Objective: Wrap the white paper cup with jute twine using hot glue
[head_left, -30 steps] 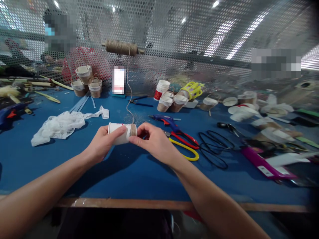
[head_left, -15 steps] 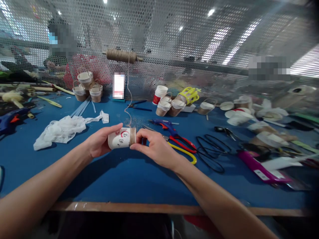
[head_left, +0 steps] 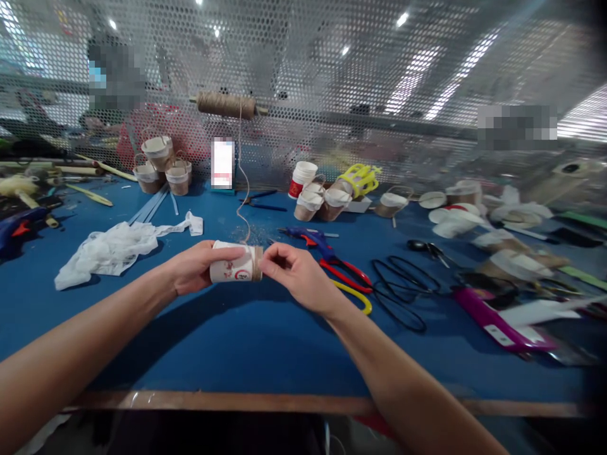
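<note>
A white paper cup [head_left: 222, 270] with red and black print lies sideways above the table. Brown twine [head_left: 257, 264] is wound round its right end. My left hand [head_left: 196, 268] is closed round the cup's left part, the thumb stretched along its top. My right hand [head_left: 296, 272] pinches at the twine-wound end; its fingertips partly hide that edge. A loose strand of twine [head_left: 240, 142] runs from the cup up to a twine spool [head_left: 225, 105] on a rod at the mesh.
White gauze [head_left: 107, 253] lies left. Twine-wrapped cups [head_left: 177, 179] stand behind it, others [head_left: 310, 201] back right. Right of my hands are a blue glue gun [head_left: 310, 237], scissors [head_left: 348, 276] with red and yellow handles, a black cable [head_left: 403, 291] and a purple tool [head_left: 502, 325].
The cup has turned about its length, so its print shows lower down. My left thumb now reaches further along the cup. My right fingers have shifted at the twine-wound end.
</note>
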Demonstrator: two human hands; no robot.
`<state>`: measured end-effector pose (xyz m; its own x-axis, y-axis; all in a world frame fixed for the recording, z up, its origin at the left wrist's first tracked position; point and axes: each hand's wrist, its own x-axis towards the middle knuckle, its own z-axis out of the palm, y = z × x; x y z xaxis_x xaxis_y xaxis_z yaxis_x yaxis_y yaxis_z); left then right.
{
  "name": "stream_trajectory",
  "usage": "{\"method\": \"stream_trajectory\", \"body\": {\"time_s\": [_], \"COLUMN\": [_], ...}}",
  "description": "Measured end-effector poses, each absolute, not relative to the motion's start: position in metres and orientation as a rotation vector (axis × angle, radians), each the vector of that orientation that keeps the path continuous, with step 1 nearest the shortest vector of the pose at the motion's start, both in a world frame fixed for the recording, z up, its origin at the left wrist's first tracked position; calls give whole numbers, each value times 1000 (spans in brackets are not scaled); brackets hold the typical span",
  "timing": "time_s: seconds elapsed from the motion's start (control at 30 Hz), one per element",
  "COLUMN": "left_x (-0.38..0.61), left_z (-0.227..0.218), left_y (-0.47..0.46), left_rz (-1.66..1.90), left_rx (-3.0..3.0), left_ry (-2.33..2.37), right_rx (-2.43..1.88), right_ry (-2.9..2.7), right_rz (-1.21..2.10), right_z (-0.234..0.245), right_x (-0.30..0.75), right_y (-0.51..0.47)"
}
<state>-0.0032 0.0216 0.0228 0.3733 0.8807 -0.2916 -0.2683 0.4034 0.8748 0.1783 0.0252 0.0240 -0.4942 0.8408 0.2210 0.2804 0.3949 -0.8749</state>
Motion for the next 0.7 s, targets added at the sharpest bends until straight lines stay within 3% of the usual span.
{"method": "stream_trajectory", "body": {"time_s": [0.37, 0.7], "left_x": [3, 7], "left_z": [-2, -3], "left_y": [8, 1], "left_rz": [1048, 994], "left_rx": [941, 1137], "left_ry": [974, 1070], "right_rx": [-864, -823], "right_ry": [-2089, -2040], "right_rz": [487, 858], "right_z": [17, 12], "right_x": [178, 166], "right_y": [16, 7]}}
